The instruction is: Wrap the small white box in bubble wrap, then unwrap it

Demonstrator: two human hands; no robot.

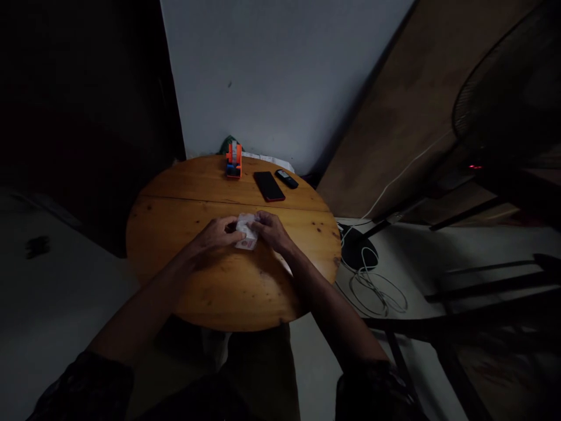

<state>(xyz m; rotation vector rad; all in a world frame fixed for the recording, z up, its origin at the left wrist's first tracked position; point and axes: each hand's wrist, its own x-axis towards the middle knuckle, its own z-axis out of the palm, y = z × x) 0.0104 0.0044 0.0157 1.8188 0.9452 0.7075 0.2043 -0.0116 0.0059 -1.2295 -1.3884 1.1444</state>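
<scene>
Both my hands meet over the middle of a round wooden table (175,234). My left hand (217,234) and my right hand (272,230) each pinch an edge of a small pale folded paper or packet (246,233), which I cannot identify in the dim light. The fingers of both hands are curled closed on it. The packet sits just above the tabletop, between the two hands.
At the table's far side stand an orange and blue tape dispenser (234,161), a black phone (269,186) and a small dark remote or handset (286,178). White cables (372,286) coil on the floor to the right. A fan (512,99) looms at upper right.
</scene>
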